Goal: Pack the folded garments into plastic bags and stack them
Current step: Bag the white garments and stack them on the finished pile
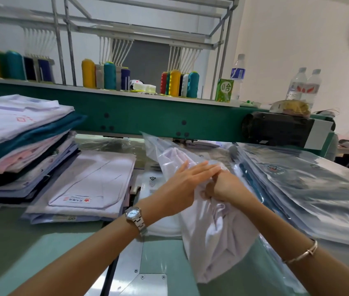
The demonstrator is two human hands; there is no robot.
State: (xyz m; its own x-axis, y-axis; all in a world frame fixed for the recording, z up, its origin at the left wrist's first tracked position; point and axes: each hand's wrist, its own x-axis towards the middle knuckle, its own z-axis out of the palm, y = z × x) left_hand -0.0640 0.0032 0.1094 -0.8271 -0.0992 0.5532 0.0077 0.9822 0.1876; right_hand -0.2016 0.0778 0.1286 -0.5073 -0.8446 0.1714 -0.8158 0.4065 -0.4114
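A pale lilac folded garment hangs half inside a clear plastic bag that tilts up off the table. My right hand is closed on the garment at the bag's mouth. My left hand, with a watch on the wrist, lies flat with fingers stretched against the bag and cloth. A short pile of folded lilac garments lies to the left. A taller pile of folded white, teal, pink and dark garments stands at the far left. Bagged garments are stacked on the right.
A green machine beam crosses behind the table, with thread cones on its shelf. Water bottles, a green carton and a black motor box stand at the back right. Empty plastic bags lie under the work.
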